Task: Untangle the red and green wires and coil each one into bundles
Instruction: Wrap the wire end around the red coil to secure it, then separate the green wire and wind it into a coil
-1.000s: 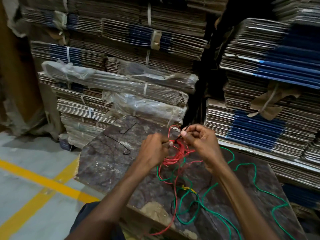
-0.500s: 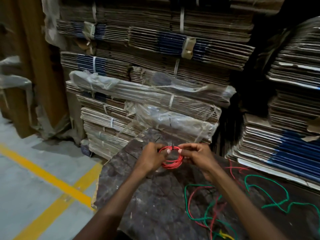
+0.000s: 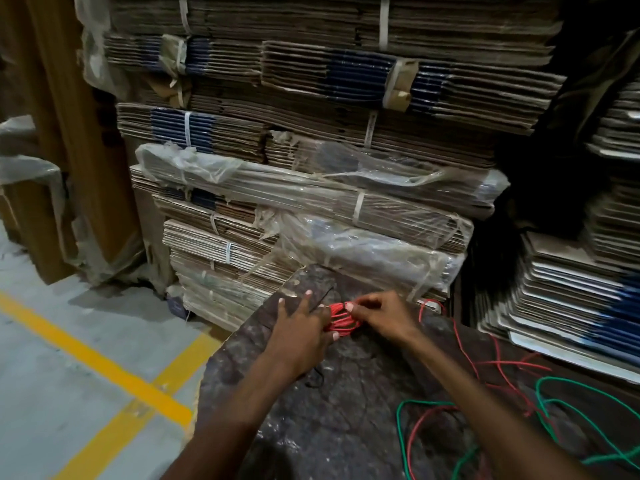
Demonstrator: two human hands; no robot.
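A small red wire bundle [image 3: 341, 319] is squeezed flat between my two hands above the far part of the dark mottled board [image 3: 346, 420]. My right hand [image 3: 384, 317] pinches its right end with curled fingers. My left hand [image 3: 299, 323] holds the left end against its thumb, two fingers stretched forward. A loose red wire tail [image 3: 462, 348] runs from the bundle to the right and down. The green wire [image 3: 571, 405] lies in loose loops at the lower right, crossing red strands there.
Strapped stacks of flattened cardboard [image 3: 311, 188] rise right behind the board, with more stacks [image 3: 571, 289] on the right. A thin black wire [image 3: 314, 380] lies by my left wrist. Grey floor with yellow lines [image 3: 104, 368] is to the left.
The round red loop held up between both hands is now pressed into a flat bundle lower over the board. My left fingers have stretched out. The view has shifted left.
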